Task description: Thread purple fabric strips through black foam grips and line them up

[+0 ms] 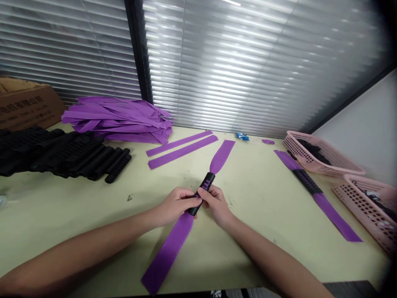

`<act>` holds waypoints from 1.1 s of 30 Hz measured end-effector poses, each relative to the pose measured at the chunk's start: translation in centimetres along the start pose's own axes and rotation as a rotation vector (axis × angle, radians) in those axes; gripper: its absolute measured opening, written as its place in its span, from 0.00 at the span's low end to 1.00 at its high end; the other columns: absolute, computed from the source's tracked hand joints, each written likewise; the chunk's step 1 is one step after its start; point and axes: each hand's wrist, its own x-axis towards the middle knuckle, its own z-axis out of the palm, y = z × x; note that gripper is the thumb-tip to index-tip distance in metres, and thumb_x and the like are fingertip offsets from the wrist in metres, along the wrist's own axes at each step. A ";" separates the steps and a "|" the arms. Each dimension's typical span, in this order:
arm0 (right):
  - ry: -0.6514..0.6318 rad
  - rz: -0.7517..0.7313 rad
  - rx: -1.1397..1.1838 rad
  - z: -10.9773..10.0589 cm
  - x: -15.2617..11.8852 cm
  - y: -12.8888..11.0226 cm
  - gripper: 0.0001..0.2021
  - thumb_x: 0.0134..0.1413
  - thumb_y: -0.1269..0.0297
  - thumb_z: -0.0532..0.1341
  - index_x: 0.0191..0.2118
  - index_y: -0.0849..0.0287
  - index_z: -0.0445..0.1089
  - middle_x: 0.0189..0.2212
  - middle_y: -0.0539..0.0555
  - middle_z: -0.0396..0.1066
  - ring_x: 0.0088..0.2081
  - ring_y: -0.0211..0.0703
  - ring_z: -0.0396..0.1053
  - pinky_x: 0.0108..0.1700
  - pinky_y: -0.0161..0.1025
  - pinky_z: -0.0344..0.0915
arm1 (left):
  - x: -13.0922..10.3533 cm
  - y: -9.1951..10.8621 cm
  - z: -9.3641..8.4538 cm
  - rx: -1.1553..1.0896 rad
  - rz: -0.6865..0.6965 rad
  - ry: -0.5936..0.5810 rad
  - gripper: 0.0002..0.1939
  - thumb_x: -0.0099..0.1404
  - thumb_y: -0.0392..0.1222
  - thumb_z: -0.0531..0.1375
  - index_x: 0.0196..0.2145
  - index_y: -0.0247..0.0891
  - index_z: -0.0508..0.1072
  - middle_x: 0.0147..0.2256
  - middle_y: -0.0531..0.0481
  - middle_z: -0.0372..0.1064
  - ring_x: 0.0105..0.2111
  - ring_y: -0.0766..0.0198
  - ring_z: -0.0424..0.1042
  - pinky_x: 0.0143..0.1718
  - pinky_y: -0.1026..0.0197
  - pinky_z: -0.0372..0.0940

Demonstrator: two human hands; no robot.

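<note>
Both hands grip one black slotted handle tube (211, 177) over the middle of the table. My left hand (178, 203) is closed round its lower part, thumb on top. On the upper part my right hand (217, 203) pinches it, its thumb close to the left one. A purple webbing strap (170, 252) runs through the tube, and purple shows in its slots. One strap end slants down toward the table's near edge, the other sticks out up and to the right. The fingers under the tube are mostly hidden.
Black tubes (83, 155) lie piled at left, by a cardboard box (31, 106). Behind them is a heap of purple straps (118, 120). Two loose straps (182, 152) lie ahead. At right are a strapped black tube (307, 180) and two pink baskets (328, 165). A blue packet (242, 136) lies near the blinds.
</note>
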 end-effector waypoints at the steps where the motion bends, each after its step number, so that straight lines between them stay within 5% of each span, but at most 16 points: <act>1: -0.012 -0.009 -0.018 -0.3 0.1 0.1 0.22 0.48 0.46 0.64 0.20 0.60 0.62 0.14 0.44 0.52 0.17 0.29 0.45 0.20 0.33 0.41 | -0.1 0.1 0.1 -0.005 -0.005 0.006 0.16 0.60 0.49 0.60 0.22 0.34 0.65 0.19 0.54 0.62 0.22 0.65 0.68 0.24 0.64 0.60; 7: -0.006 -0.003 -0.086 -1.0 0.6 0.3 0.28 0.50 0.45 0.61 0.14 0.59 0.52 0.12 0.43 0.46 0.17 0.29 0.43 0.21 0.34 0.39 | -0.2 -0.1 0.0 0.004 -0.033 -0.012 0.15 0.59 0.45 0.61 0.21 0.35 0.64 0.19 0.55 0.60 0.20 0.68 0.63 0.23 0.63 0.62; 18: -0.113 0.068 -0.075 0.1 0.0 -0.1 0.27 0.53 0.43 0.59 0.16 0.61 0.64 0.11 0.49 0.61 0.15 0.32 0.54 0.21 0.34 0.46 | -0.1 -0.2 -0.3 0.223 -0.034 -0.088 0.20 0.64 0.54 0.54 0.28 0.33 0.71 0.20 0.57 0.55 0.20 0.71 0.54 0.21 0.66 0.50; 24: -0.086 0.021 -0.126 -0.8 0.0 -0.2 0.29 0.46 0.38 0.60 0.13 0.59 0.60 0.10 0.47 0.56 0.16 0.32 0.53 0.21 0.34 0.46 | -0.4 0.3 0.0 0.049 -0.092 -0.132 0.19 0.61 0.54 0.57 0.24 0.35 0.66 0.19 0.56 0.57 0.18 0.69 0.60 0.20 0.65 0.59; 33: -0.029 0.038 -0.229 -0.4 -0.2 -0.3 0.30 0.52 0.40 0.57 0.12 0.59 0.56 0.10 0.45 0.50 0.17 0.31 0.48 0.23 0.34 0.46 | -0.5 0.1 -0.1 -0.015 -0.128 -0.139 0.18 0.61 0.53 0.58 0.23 0.35 0.64 0.19 0.56 0.60 0.17 0.68 0.64 0.19 0.64 0.64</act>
